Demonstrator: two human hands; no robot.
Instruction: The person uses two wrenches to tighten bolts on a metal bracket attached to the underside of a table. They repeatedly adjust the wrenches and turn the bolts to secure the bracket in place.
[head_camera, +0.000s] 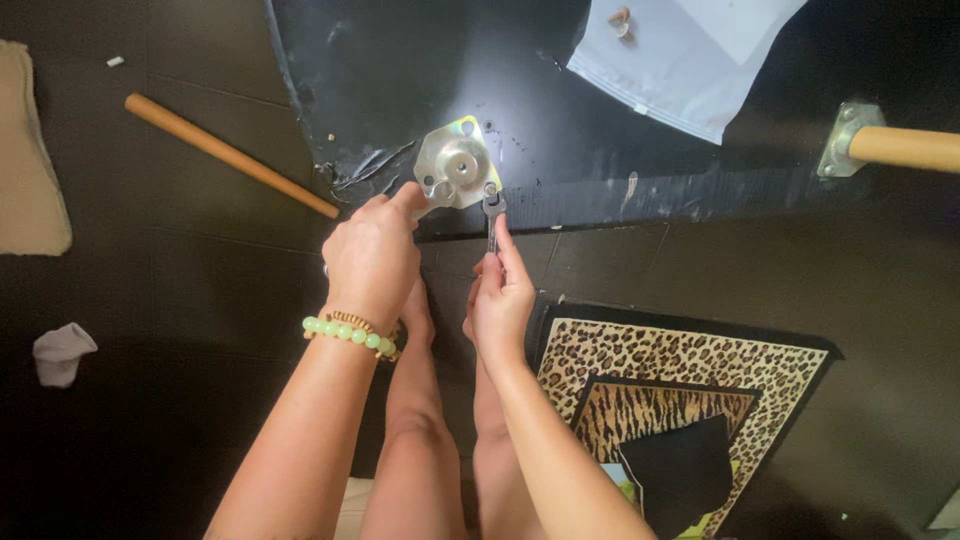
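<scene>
Just above my hands, the shiny square metal mounting plate (457, 165) lay stiff on the black board (560, 120); left hand (372, 258) pinched its edge, right hand (503, 290) gripped the small flat wrench (493, 212).

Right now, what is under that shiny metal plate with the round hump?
The silver metal mounting plate lies flat on a black board, near its edge. The left hand steadies it; the right hand holds a small wrench at one corner. Whatever lies beneath stays hidden.

Loose wooden leg (232, 155) on dark floor; leopard-print rug (690, 400); white plastic bag (690, 55).
</scene>
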